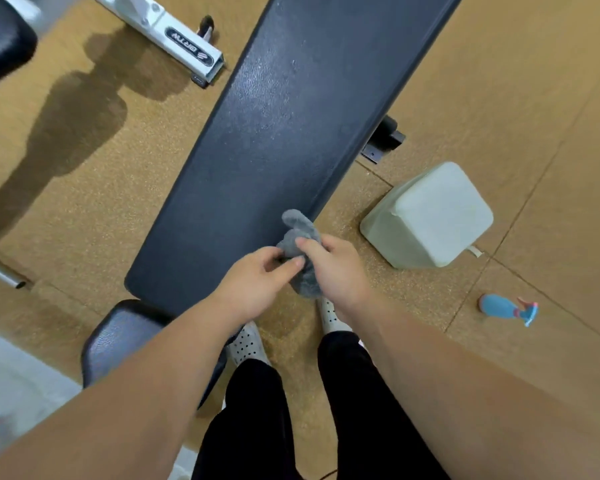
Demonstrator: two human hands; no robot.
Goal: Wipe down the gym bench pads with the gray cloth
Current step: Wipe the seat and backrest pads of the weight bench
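Note:
A long dark bench pad (274, 133) runs from the upper right down to the centre, with a smaller seat pad (118, 337) below it at the left. The bunched gray cloth (300, 230) is held above the long pad's near right edge. My left hand (257, 282) pinches the cloth from the left with thumb and fingers. My right hand (336, 268) grips it from the right. Part of the cloth hangs below the hands, and one end sticks up over the pad.
A pale plastic jug (430, 216) lies on the tan floor right of the bench. A blue spray bottle (508, 308) lies further right. A white machine frame (174, 36) stands at the upper left, another dark pad (0, 43) at the far left. My feet stand beside the bench.

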